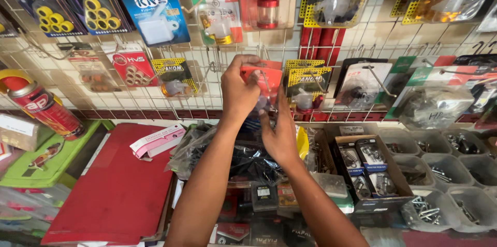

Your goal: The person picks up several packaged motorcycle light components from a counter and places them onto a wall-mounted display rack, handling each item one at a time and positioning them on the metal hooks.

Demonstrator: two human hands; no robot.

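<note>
Both my hands are raised to a white wire display grid (207, 86) hung with small packaged parts. My left hand (239, 91) grips the top of a red carded blister pack (270, 76) at a metal hook on the grid. Just under it, my right hand (279, 136) has its fingers up against the pack's clear lower part. Yellow-and-black carded packs (306, 79) hang directly to the right, and another (172, 75) to the left.
Below the grid, a counter holds a red folder (114, 185), a pile of black plastic bags (248, 161), a cardboard box of small packaged parts (365, 167) and clear bins of bolts (445, 174). A red spray can (44, 107) leans at the left.
</note>
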